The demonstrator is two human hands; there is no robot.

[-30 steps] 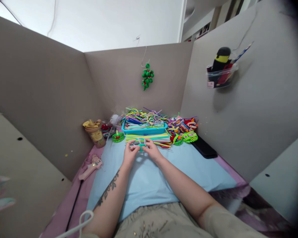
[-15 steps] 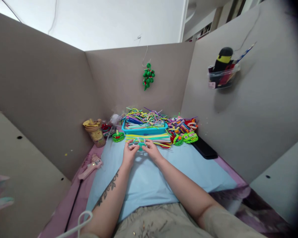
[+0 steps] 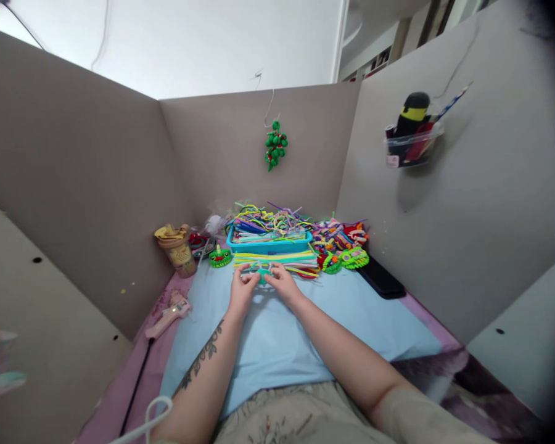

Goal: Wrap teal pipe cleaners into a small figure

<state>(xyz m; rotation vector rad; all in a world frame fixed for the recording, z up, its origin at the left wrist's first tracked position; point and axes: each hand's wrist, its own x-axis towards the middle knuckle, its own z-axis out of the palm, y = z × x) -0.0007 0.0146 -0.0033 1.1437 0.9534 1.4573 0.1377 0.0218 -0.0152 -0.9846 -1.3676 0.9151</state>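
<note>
Between my hands is a small teal pipe-cleaner piece (image 3: 263, 277), with paler loops at its upper edge; its finer shape is too small to make out. My left hand (image 3: 242, 286) pinches its left side with thumb and fingers. On the right side my right hand (image 3: 281, 281) grips it the same way, both thumbs close together. The piece is held above the light blue cloth (image 3: 277, 345). Just beyond my fingertips lies a row of straight yellow, white and pink pipe cleaners (image 3: 277, 259).
A blue tray (image 3: 271, 247) heaped with pipe cleaners stands behind. Green crafted figures (image 3: 221, 257) sit to either side. At left are a pink glue gun (image 3: 169, 317) and a cup (image 3: 178, 251); at right, a black case (image 3: 380, 277). Grey panels surround the table.
The teal piece has tilted slightly and its loops stand lower between my fingers. Both hands keep their hold in nearly the same place. The view has shifted a little.
</note>
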